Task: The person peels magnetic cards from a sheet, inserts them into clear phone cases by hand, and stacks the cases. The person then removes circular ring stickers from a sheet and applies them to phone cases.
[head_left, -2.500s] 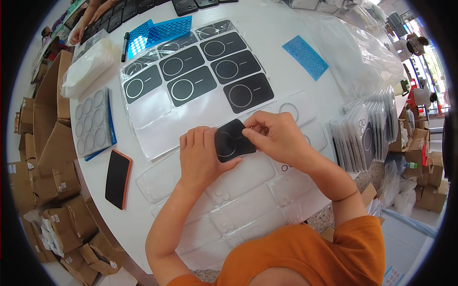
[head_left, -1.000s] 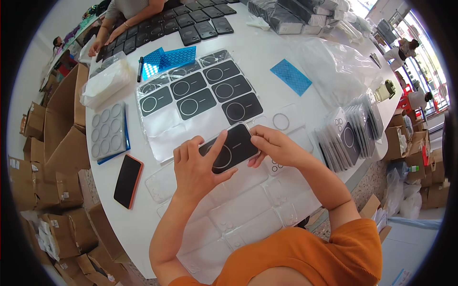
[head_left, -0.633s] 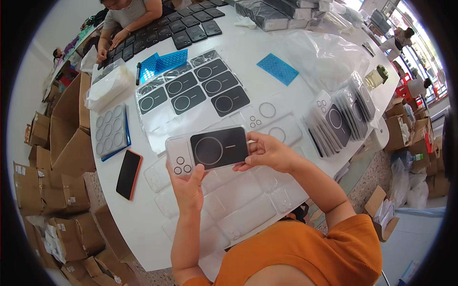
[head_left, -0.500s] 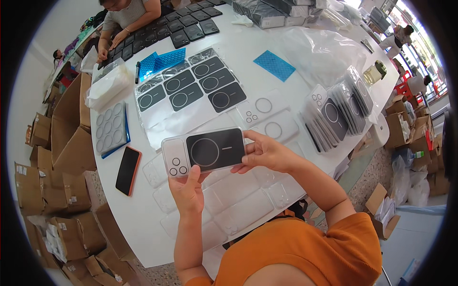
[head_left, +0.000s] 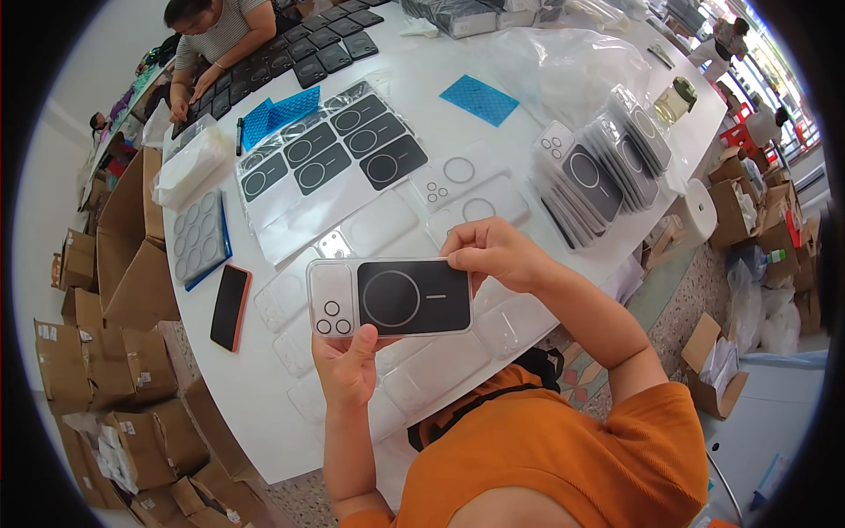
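While both hands hold it above the round white table [head_left: 264, 414], a clear phone case [head_left: 389, 298] with a black insert and a ring printed on it lies flat and level at the centre of the view, its camera cut-out end pointing to 9 o'clock. Left hand [head_left: 350, 363], at 6 o'clock of the case: fingers curled up under the lower edge, thumb against that edge, pinching the case from below. Right hand [head_left: 495, 253], at 2 o'clock of the case: fingers bent and pressed together, gripping the upper right corner.

On the table beneath and around the case lie empty clear cases [head_left: 440, 361] in loose rows. At 11 o'clock of the held case, a transparent sheet carries black ring inserts [head_left: 333, 150]; two blue mesh sheets lie beyond it, one [head_left: 280, 113] at 11 o'clock and one [head_left: 479, 99] at 1 o'clock. At 2 o'clock, a fanned stack of finished cases [head_left: 598, 172] stands on edge near the table rim. At 9 o'clock, a dark phone with an orange edge [head_left: 230, 307] lies near a tray of round discs [head_left: 195, 236]. At the far side, about 11 o'clock, another person [head_left: 220, 35] rests hands on rows of black inserts. Cardboard boxes [head_left: 114, 370] crowd the floor at 8 o'clock.
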Action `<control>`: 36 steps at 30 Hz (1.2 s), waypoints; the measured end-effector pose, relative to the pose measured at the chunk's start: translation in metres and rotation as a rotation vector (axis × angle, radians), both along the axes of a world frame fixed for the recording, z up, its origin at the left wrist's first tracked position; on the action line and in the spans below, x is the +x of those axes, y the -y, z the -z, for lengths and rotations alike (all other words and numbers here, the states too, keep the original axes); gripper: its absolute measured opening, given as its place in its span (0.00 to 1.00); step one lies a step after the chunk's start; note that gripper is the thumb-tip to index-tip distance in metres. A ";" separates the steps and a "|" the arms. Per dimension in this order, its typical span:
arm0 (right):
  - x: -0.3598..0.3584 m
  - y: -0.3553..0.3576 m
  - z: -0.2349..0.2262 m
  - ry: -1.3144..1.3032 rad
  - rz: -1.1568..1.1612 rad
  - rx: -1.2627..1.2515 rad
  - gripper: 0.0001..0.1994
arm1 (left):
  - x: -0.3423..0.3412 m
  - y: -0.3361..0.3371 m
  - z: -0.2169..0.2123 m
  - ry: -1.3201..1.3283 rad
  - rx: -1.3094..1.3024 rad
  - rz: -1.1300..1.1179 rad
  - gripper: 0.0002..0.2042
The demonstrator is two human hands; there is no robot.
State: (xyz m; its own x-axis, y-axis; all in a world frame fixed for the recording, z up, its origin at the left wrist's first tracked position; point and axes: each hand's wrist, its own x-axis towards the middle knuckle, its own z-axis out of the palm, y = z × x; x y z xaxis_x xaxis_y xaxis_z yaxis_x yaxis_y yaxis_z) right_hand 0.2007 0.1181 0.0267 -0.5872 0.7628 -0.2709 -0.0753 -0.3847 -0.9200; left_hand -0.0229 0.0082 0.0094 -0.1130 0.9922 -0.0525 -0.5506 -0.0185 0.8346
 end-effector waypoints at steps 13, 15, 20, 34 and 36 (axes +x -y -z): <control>0.010 0.008 0.000 0.131 -0.106 -0.079 0.10 | 0.008 0.005 0.004 -0.068 -0.056 -0.020 0.19; 0.012 0.009 -0.001 0.105 -0.118 -0.089 0.12 | 0.006 0.005 0.006 -0.066 -0.071 -0.026 0.19; 0.015 0.011 -0.003 0.050 -0.165 -0.138 0.13 | 0.000 0.006 0.011 0.016 -0.131 0.002 0.21; 0.017 0.011 0.013 0.237 -0.154 -0.140 0.08 | 0.010 0.008 0.010 -0.076 -0.161 0.037 0.20; 0.020 0.011 0.012 0.161 -0.147 -0.159 0.09 | 0.008 0.006 0.011 -0.081 -0.175 0.035 0.19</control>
State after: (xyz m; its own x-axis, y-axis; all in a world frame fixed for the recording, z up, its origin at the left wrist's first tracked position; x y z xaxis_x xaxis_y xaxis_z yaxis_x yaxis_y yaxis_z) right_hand 0.2202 0.1067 0.0152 -0.6283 0.6126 -0.4795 0.1348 -0.5212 -0.8427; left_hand -0.0148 0.0017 -0.0015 -0.0895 0.9721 -0.2168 -0.4794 0.1488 0.8649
